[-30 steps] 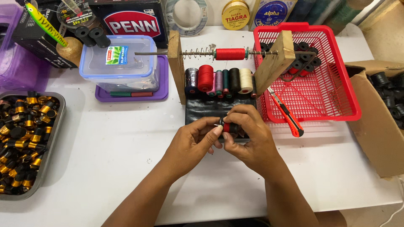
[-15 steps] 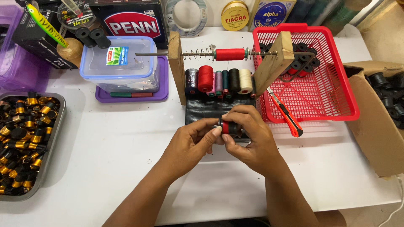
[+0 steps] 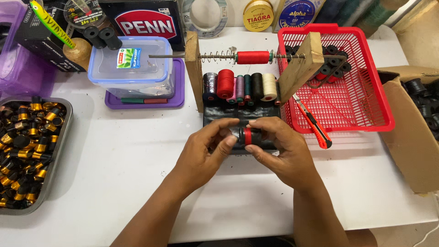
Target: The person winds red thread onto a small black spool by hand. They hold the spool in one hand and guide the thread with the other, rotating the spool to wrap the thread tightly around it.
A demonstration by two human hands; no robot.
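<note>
Both my hands meet at the middle of the white table over a black mat point(image 3: 219, 118). Between them they hold a small black cylinder with a band of red thread point(image 3: 247, 136). My left hand point(image 3: 208, 153) pinches its left end with thumb and fingers. My right hand point(image 3: 280, 153) wraps around its right end. Just behind stands a wooden jig point(image 3: 194, 68) with a metal rod, a spring and a red thread spool point(image 3: 253, 57). A row of thread spools point(image 3: 240, 85) in several colours sits under the rod.
A red plastic basket point(image 3: 366, 96) with black parts is at the right, an orange utility knife point(image 3: 313, 123) leaning at its front. A metal tray point(image 3: 59, 151) of black and gold rings lies at the left. A clear lidded box point(image 3: 132, 66) stands behind, a cardboard box point(image 3: 411, 132) at far right.
My hands have turned the small cylinder slightly between the fingers and stayed in the same place over the mat. Nothing else on the table has moved.
</note>
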